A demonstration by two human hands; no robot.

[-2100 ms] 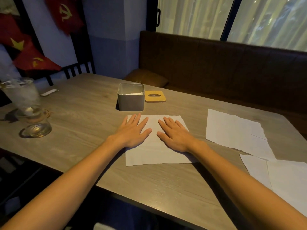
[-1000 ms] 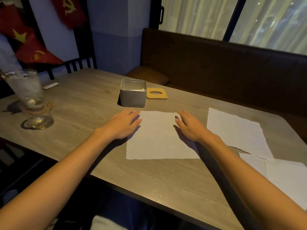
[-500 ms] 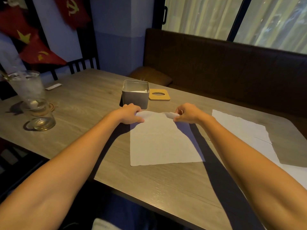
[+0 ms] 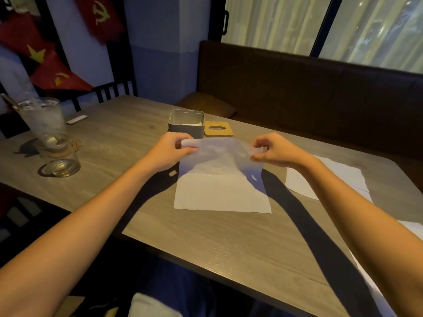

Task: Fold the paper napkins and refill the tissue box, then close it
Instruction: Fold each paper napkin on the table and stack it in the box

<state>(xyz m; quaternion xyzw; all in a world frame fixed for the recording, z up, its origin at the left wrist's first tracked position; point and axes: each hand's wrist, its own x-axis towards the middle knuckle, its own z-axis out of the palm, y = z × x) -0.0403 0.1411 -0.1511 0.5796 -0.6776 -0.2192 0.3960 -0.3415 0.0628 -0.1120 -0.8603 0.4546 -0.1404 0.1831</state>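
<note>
Head view: the left hand (image 4: 170,148) and the right hand (image 4: 274,149) each pinch a far corner of a white paper napkin (image 4: 219,193) between thumb and curled fingers. They hold its far half raised off the wooden bench (image 4: 229,248), while the near half lies flat. At 12 o'clock from the napkin, just past the left hand, stands the grey tissue box (image 4: 185,125), open, with white paper inside. A tan lid (image 4: 218,131) with an oval hole lies flat just beside the box at its 3 o'clock. More loose napkins (image 4: 348,170) lie at 3 o'clock of the held one, apart from it. Toward 9 o'clock stand a tall iced glass (image 4: 43,120) and a short glass (image 4: 60,163).
</note>
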